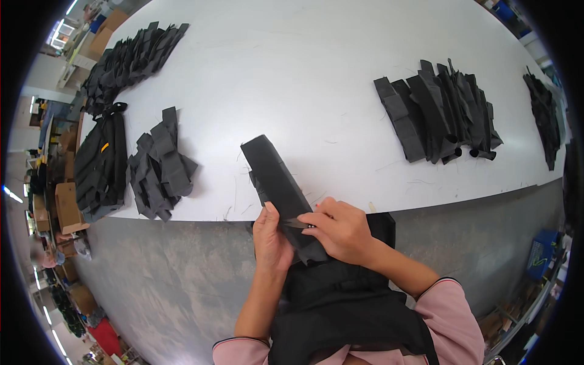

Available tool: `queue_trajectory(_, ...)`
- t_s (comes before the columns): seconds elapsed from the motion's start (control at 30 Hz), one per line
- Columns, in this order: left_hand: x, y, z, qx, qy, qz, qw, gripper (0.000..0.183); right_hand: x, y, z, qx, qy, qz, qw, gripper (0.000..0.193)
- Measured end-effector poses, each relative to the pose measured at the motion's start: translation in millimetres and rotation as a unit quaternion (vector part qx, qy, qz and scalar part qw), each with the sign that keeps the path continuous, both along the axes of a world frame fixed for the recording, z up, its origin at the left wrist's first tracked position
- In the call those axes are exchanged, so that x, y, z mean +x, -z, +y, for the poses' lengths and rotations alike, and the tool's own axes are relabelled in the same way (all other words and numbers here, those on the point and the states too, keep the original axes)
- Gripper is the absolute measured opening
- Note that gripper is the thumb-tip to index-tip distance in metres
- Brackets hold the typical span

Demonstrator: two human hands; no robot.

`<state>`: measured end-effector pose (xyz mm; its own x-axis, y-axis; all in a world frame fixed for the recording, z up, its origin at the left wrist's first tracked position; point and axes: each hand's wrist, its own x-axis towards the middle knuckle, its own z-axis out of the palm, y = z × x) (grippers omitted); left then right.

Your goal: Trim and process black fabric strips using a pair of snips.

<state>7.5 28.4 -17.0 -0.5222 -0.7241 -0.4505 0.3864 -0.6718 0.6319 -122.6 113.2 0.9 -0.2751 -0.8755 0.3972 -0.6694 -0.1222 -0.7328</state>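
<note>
The white table point(280, 73) is occupying twelve o'clock above a grey floor point(164, 267); boxes point(70, 207) are standing at nine o'clock. A flat, black cloth strip point(274, 173) is extending over the table's near edge, pointing toward eleven o'clock. In a narrow grip, the left hand point(271, 238) is pinching it; the right hand point(340, 230) is holding a pointed tool point(293, 222).

The left hand point(273, 238) holds a dark fabric strip point(272, 170) partly over the white table point(286, 73), while the right hand point(339, 231) grips a pointed metal tool point(294, 223) over it (dark bundles point(423, 112) lie to either side).
</note>
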Motion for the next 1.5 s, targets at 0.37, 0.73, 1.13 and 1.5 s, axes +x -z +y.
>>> queue_trajectory(0.37,6,-3,-5,0.031,-0.001,-0.031,0.999,0.045,-19,29,19,0.134,-0.023,-0.477,0.868,0.022)
queue_trajectory(0.73,4,-10,-3,0.019,0.013,-0.074,0.997,0.042,-19,-1,14,0.092,0.027,-0.08,0.992,0.025)
queue_trajectory(1.13,11,3,-2,0.032,0.026,-0.06,0.997,0.034,-15,-2,17,0.02,0.034,-0.093,0.995,0.024)
queue_trajectory(1.5,-3,-10,-1,0.001,-0.047,-0.114,0.992,0.034,-8,1,17,0.041,0.014,-0.046,0.998,0.022)
